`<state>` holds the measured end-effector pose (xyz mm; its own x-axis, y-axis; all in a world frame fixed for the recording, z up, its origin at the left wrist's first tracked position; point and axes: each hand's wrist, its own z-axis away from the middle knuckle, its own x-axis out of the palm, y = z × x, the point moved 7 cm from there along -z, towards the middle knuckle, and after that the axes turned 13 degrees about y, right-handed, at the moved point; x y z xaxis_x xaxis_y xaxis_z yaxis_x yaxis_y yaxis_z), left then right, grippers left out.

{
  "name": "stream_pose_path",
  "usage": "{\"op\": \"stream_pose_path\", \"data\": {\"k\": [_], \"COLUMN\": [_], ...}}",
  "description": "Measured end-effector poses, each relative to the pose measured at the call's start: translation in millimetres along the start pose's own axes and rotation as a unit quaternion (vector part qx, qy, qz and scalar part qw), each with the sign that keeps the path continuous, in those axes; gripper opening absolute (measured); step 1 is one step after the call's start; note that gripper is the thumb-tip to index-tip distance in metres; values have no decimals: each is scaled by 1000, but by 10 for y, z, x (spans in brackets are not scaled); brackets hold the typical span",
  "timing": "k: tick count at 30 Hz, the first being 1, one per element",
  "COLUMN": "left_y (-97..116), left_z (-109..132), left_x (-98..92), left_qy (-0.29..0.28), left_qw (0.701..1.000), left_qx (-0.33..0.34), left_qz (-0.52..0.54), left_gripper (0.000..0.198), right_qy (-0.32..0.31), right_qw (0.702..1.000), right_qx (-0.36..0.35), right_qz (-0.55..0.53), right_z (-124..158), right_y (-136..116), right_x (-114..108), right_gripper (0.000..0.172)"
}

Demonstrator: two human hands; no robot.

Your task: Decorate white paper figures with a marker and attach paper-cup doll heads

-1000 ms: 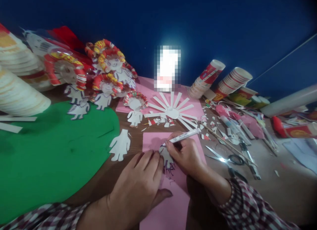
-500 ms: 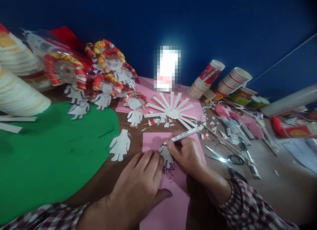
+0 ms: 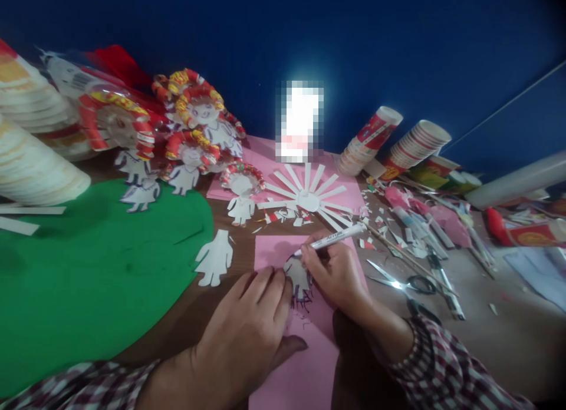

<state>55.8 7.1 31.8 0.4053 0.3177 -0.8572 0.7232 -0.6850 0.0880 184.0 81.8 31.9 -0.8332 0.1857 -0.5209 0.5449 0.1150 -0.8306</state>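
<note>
Right hand (image 3: 338, 277): closed around a white marker (image 3: 333, 239), thumb and fingers pinching it near the tip.
Left hand (image 3: 247, 321): laid flat, fingers together and thumb spread, grasping nothing; its fingertips press down the near-left edge of the cutout.
Paper cutout (image 3: 298, 275): between the two hands, directly below the marker's tip, by its upper edge; whether the tip touches is too small to tell.
Pink sheet (image 3: 309, 363): under the cutout, with dark pen strokes around the cutout's lower end.
Tabletop (image 3: 481, 351): brown, strewn with paper scraps; scissors (image 3: 420, 284) lie open to the right.
Left side: a second white cutout (image 3: 216, 260) beside a large green disc (image 3: 110, 274).
Beyond: a spoked white paper wheel (image 3: 308, 201), figures with red-and-yellow rings (image 3: 198, 109), stacked paper cups (image 3: 420, 145).
Room: dim, with a dark blue wall (image 3: 398, 45) behind.
</note>
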Motion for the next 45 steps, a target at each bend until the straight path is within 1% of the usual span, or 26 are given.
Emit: {"op": "stream_pose_path", "data": {"k": [3,14,22,34,38,45], "left_y": [2,1,15,13,12,6], "left_z": [-12,4,7,-10,-6,-7], "left_x": [-11,-10,-23,-22,-17,-2], "left_qy": [8,9,13,11,0,2], "left_qw": [1000,1000,1000,1000,1000,1000], "left_qx": [1,-2,1,-2,2,-1], "left_qz": [1,-4,-5,-4,-5,-5], "left_gripper": [65,64,64,65,65,64], "right_qy": [0,0,-3,-24,-32,-34], "right_qw": [1000,998,998,998,998,997], "right_qx": [-1,-56,-52,-59,-56,-65], "right_qz": [-5,33,39,-6,0,3], "right_z": [-7,-2,12,25,33,42], "right_y": [7,-39,-19,-42,-24,-27], "right_x": [7,18,31,53,62,65], "right_gripper": [16,17,16,15,15,16]}}
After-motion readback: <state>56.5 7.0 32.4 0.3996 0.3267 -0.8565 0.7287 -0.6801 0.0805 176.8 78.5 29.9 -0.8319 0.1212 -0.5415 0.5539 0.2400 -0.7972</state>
